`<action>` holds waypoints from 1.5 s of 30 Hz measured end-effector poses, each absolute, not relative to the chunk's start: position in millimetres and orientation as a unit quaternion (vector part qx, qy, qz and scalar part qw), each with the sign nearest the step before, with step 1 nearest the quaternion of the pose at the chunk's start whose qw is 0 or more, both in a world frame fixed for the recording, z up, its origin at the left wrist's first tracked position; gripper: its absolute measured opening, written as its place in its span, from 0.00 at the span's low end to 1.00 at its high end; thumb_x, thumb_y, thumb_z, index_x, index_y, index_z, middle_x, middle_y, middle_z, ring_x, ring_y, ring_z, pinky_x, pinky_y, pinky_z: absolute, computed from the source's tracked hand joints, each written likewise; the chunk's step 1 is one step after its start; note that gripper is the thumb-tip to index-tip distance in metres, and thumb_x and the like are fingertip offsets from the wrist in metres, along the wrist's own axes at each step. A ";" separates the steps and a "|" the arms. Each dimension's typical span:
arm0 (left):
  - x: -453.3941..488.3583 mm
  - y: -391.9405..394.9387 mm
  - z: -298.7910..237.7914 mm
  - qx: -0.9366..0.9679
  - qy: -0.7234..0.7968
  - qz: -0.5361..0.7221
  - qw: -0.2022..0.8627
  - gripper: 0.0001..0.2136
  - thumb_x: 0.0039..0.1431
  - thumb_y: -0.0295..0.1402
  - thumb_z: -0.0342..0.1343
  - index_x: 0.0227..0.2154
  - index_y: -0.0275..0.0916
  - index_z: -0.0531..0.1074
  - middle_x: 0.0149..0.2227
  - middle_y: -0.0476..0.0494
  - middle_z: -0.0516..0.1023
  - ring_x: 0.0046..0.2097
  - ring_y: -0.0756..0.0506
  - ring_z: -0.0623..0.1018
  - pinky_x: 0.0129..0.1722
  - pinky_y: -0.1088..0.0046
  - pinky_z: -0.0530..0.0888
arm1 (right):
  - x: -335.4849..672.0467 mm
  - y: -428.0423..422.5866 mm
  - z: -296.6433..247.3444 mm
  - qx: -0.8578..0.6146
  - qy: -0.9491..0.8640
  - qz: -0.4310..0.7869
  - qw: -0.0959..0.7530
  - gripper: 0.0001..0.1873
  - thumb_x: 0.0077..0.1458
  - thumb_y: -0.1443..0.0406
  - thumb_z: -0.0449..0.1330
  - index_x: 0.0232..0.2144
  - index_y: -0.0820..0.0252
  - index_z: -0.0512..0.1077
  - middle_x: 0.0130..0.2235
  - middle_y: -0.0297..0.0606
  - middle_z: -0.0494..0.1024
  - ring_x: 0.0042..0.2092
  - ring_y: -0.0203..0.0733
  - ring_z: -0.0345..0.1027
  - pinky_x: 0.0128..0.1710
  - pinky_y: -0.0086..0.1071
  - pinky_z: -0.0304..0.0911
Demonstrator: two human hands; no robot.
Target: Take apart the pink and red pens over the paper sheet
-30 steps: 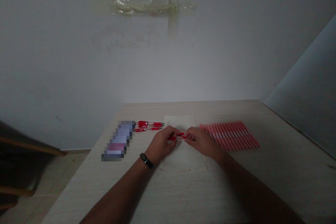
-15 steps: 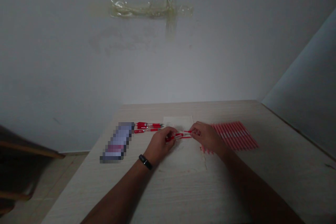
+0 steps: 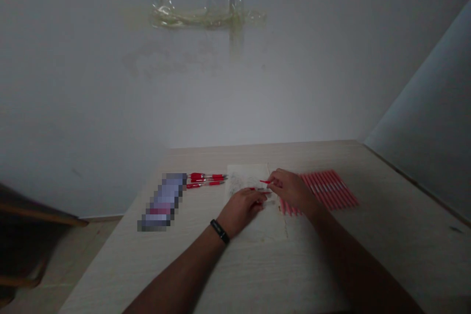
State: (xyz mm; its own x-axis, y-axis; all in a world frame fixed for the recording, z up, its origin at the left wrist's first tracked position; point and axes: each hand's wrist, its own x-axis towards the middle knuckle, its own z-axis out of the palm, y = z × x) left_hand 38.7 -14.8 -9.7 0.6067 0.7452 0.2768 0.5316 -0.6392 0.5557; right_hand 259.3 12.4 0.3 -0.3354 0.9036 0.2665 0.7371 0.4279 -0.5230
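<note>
My right hand [image 3: 290, 190] pinches a small slim red pen part [image 3: 265, 181] above the paper sheet [image 3: 257, 230]. My left hand [image 3: 243, 210] lies low over the same sheet, its fingers curled together by a thin red pen piece [image 3: 268, 192]. What those fingers hold is hidden. Dark scribbles mark the upper part of the sheet. Left of it, several red-and-clear pens [image 3: 206, 177] lie together. On the right, partly behind my right hand and forearm, is a neat row of pink-red pens [image 3: 329, 189].
A phone with a blurred screen [image 3: 164, 201] lies at the table's left side. The pale wooden table [image 3: 294, 265] meets a wall [image 3: 294, 83] at the back. Brown wooden furniture [image 3: 37, 221] stands low at the left. A slanted panel [image 3: 430, 108] borders the right side.
My left hand has left the pen barrel area and moved right and nearer, down onto the sheet. My right hand stays about where it was, with the red part. The view has shifted slightly.
</note>
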 end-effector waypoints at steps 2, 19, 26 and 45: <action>40.1 -14.0 -11.4 0.872 0.366 0.245 0.214 0.11 0.56 0.21 0.58 0.40 0.41 0.76 0.42 0.46 0.81 0.45 0.45 0.78 0.49 0.68 0.72 | 259.5 13.5 -0.3 -0.512 -0.802 0.157 0.264 0.04 0.60 0.65 0.60 0.34 0.59 0.74 0.34 0.35 0.76 0.35 0.37 0.70 0.34 0.28 0.58; 29.1 -12.0 -5.0 0.832 0.434 0.295 0.181 0.03 0.62 0.29 0.57 0.38 0.39 0.74 0.37 0.45 0.78 0.40 0.46 0.76 0.41 0.70 0.71 | 257.3 8.2 5.6 -0.511 -0.803 0.211 0.223 0.04 0.60 0.66 0.59 0.35 0.58 0.74 0.35 0.37 0.77 0.30 0.35 0.71 0.28 0.27 0.60; 22.5 -8.0 -5.6 0.824 0.446 0.302 0.175 0.06 0.63 0.30 0.56 0.41 0.39 0.75 0.38 0.44 0.76 0.40 0.46 0.75 0.40 0.70 0.71 | 246.1 1.3 6.8 -0.475 -0.833 0.216 0.183 0.06 0.63 0.63 0.58 0.39 0.57 0.74 0.36 0.35 0.76 0.29 0.35 0.71 0.31 0.29 0.62; 26.1 -10.8 -6.6 0.832 0.445 0.281 0.176 0.04 0.62 0.28 0.56 0.35 0.39 0.76 0.37 0.44 0.76 0.40 0.46 0.75 0.39 0.72 0.70 | 237.1 0.9 9.6 -0.437 -0.863 0.152 0.200 0.03 0.61 0.65 0.62 0.35 0.58 0.74 0.37 0.36 0.77 0.41 0.40 0.71 0.42 0.32 0.60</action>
State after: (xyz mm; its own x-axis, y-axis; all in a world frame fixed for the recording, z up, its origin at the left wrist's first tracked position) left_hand 26.1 -10.8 -6.6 0.4450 0.8398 0.3110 0.6414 -0.5412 0.5437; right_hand 237.1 0.9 9.6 -0.5371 0.8163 0.2123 0.6944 0.5708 -0.4382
